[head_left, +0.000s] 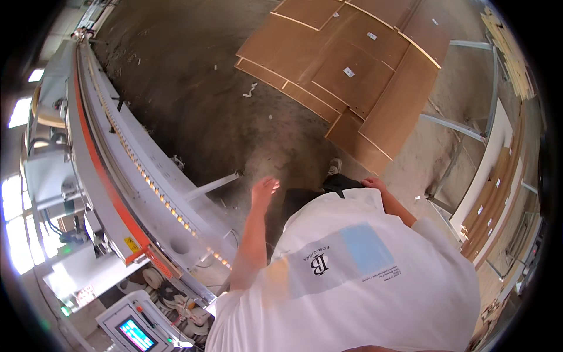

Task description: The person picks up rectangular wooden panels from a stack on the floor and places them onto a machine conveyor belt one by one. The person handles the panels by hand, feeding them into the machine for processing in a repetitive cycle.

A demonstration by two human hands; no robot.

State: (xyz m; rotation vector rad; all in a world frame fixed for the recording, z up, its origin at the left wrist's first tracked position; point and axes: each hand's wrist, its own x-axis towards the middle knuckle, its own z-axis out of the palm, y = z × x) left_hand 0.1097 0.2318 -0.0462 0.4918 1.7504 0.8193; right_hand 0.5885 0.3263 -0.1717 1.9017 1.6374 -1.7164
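Observation:
My left hand (pixel 265 189) hangs in front of me over the floor, beside the long machine, its fingers loosely bent and a little apart with nothing in them. Close to my hip, my right hand (pixel 375 184) is partly hidden by my shirt; its fingers do not show well enough to read, and I see nothing held in it. Ahead and to the right lie brown panels (pixel 328 50), flat and overlapping in a stack, several with small white labels. Neither hand touches them.
On the left runs a long grey machine with an orange-red strip (pixel 88 138) and a row of yellowish rollers (pixel 153 186). Its control panel (pixel 134 331) has a lit screen. A grey support arm (pixel 214 185) juts out. At right stand a metal frame (pixel 460 126) and leaning boards (pixel 489 188).

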